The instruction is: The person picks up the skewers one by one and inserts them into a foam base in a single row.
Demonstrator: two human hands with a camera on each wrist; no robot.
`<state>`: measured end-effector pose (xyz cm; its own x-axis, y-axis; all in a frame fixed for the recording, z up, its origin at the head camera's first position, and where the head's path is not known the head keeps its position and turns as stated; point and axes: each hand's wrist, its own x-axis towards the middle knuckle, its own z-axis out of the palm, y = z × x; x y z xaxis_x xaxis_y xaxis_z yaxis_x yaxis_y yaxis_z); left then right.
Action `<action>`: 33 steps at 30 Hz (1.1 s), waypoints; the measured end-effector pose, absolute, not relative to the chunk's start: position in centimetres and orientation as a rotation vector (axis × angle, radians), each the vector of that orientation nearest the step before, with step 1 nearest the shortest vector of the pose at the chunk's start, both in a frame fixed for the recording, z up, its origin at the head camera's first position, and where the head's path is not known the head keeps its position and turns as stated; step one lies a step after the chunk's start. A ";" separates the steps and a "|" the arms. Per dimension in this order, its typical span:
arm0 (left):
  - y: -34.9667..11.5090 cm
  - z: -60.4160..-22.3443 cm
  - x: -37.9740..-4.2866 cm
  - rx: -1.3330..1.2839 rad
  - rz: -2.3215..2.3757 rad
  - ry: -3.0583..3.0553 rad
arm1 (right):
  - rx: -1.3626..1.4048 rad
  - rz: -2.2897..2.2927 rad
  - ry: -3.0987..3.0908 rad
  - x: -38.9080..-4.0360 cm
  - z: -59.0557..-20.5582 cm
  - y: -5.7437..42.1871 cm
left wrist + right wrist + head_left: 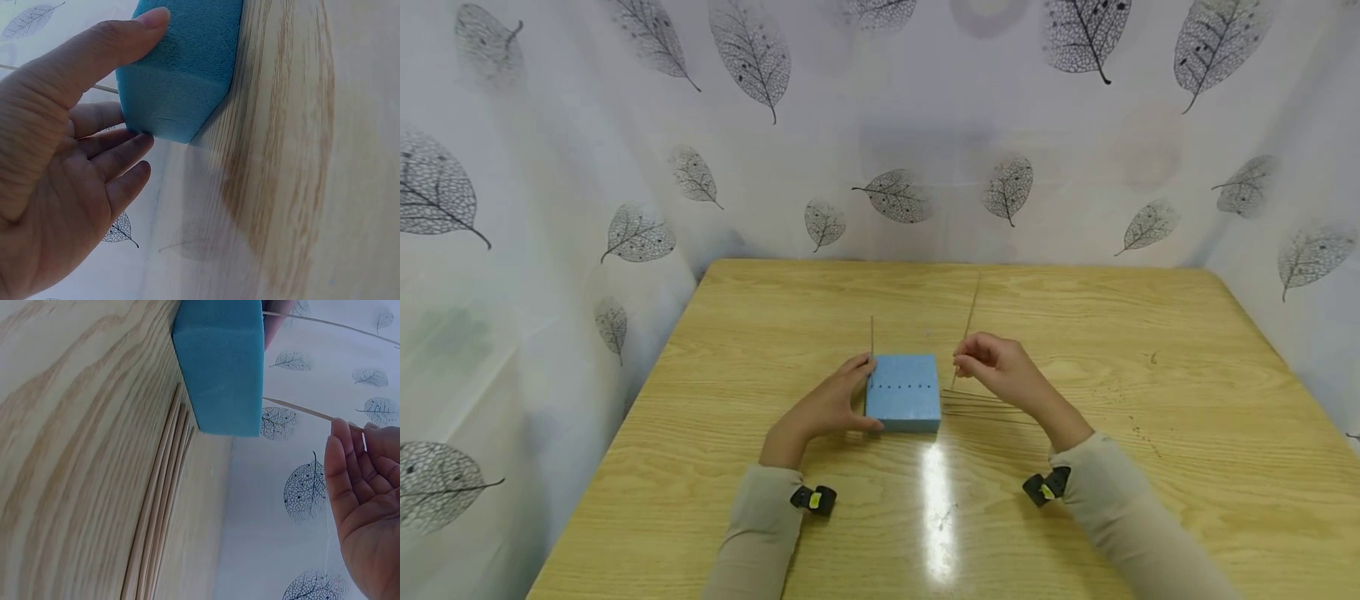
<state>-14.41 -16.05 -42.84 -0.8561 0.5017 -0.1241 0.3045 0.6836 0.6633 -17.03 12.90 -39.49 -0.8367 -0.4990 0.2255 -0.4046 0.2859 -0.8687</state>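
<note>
A light blue foam block (904, 404) with a row of dark dots across its top sits on the table. My left hand (829, 403) holds its left side, the thumb at the front and fingers farther back. One thin skewer (872, 333) stands upright at the left end of the dotted row. Right of the block, my right hand (997, 367) pinches another skewer (972, 312), tilted, between thumb and fingertips. In the right wrist view, that skewer's pointed end (284, 404) appears beside the block's top edge; whether it touches cannot be told.
Several loose skewers (988, 406) lie on the wooden table (737, 333) to the right of the block, under my right forearm. A white curtain with leaf prints (925, 108) hangs behind the table and along its sides.
</note>
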 end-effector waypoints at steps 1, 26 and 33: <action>-16.1 -42.8 -14.4 0.639 0.944 2.601 | -0.869 -1.610 2.444 -17.0 -39.5 12.8; -15.9 -42.9 -14.4 0.662 0.954 2.636 | -1.110 -1.645 2.419 -17.5 -39.1 7.5; -15.9 -42.8 -14.5 0.654 0.949 2.632 | -1.180 -1.639 2.426 -17.7 -39.3 6.6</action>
<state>-14.45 -15.89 -42.84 -0.8625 0.4970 -0.0952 0.3217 0.6838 0.6549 -17.71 6.55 -39.25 -0.7203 -0.5668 0.3997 -0.5825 0.1816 -0.7923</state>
